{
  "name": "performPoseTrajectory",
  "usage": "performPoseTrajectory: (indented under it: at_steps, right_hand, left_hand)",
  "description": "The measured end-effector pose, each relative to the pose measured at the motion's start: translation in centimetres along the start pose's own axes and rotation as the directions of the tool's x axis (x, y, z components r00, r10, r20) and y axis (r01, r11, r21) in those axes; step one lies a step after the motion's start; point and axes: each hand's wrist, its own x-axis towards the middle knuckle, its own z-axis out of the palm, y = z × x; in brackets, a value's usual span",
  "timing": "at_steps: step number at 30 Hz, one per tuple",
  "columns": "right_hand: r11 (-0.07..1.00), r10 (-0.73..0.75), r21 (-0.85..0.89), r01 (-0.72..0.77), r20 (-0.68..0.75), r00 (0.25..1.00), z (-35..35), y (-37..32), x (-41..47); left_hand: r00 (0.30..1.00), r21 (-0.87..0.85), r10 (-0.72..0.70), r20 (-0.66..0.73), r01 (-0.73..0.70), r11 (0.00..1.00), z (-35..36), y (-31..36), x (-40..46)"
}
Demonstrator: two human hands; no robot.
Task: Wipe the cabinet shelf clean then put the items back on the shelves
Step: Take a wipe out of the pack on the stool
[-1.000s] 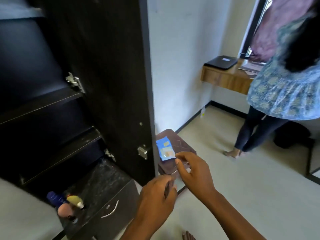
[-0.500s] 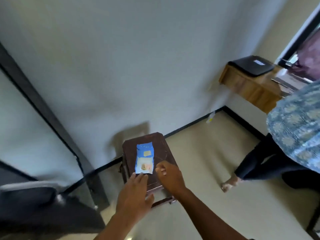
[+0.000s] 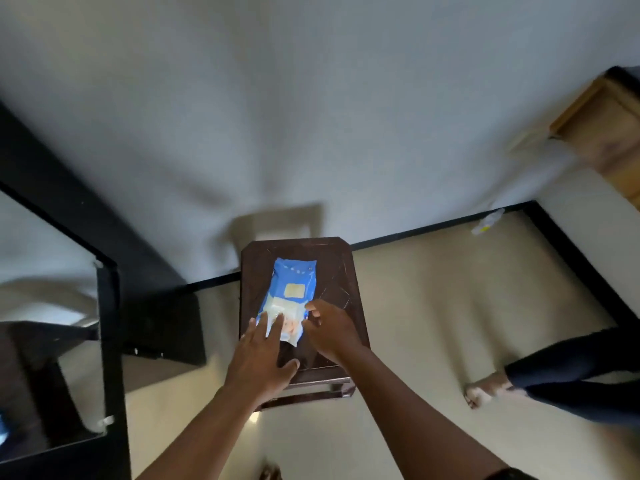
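Observation:
A blue wet-wipe pack (image 3: 292, 292) lies flat on a small dark brown stool (image 3: 337, 275) by the white wall. My left hand (image 3: 263, 358) rests with straight fingers on the near end of the pack, pressing it down. My right hand (image 3: 329, 327) is at the pack's right near edge, fingers curled, with fingertips pinching at the pack's flap area. The cabinet shelves are out of sight; only the cabinet's dark door edge (image 3: 110, 341) shows at the left.
A mirrored or glossy door panel (image 3: 48, 358) stands at the left. Another person's leg and bare foot (image 3: 485, 389) stand on the floor at the right. A wooden wall desk (image 3: 602, 133) is at the far right. A small bottle (image 3: 486, 223) lies by the skirting.
My view has swung from the open cabinet to the stool. Both hands have moved forward onto the wipe pack; the left now presses it and the right pinches at its flap.

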Motion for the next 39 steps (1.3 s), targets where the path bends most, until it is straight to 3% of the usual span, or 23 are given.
performPoseTrajectory:
  at_steps: [6,11,18,23,26,31,37,39]
  right_hand:
    - [0.981,-0.024,0.195,0.024,0.001,1.0,1.6,0.6,3.9]
    - [0.916,0.068,0.395,-0.065,0.006,0.998,3.0,0.6,5.5]
    - [0.88,0.123,0.473,-0.046,-0.135,0.983,2.5,0.8,4.5]
    - [0.862,0.187,0.507,0.016,-0.348,0.919,-0.1,-0.7,0.7]
    - [0.856,0.204,0.514,0.052,-0.428,0.88,-2.0,-2.3,-2.7]
    - [0.837,0.196,0.53,0.133,-0.518,0.832,-4.8,-5.3,-10.0]
    - [0.799,0.197,0.566,0.201,-0.564,0.802,-6.6,-8.9,-20.2]
    - [0.769,0.201,0.596,0.232,-0.57,0.797,-6.6,-10.1,-23.5]
  left_hand:
    - [1.0,0.04,0.012,-0.003,-0.012,0.999,2.3,0.3,2.1]
    - [1.0,0.149,-0.014,0.018,0.011,0.989,2.9,-0.7,3.1]
    - [0.998,0.159,-0.039,0.043,0.032,0.987,2.7,-1.2,3.2]
    - [1.0,0.072,-0.012,0.004,0.012,0.997,0.2,0.8,2.0]
    - [0.988,-0.162,-0.011,-0.156,-0.014,0.987,-2.2,2.7,0.4]
    - [0.902,-0.447,-0.03,-0.431,-0.184,0.875,-7.2,6.3,-5.1]
    - [0.793,-0.426,0.262,-0.55,-0.536,0.729,-12.0,8.3,-14.6]
    - [0.766,-0.413,0.314,-0.561,-0.588,0.695,-13.0,8.0,-17.3]
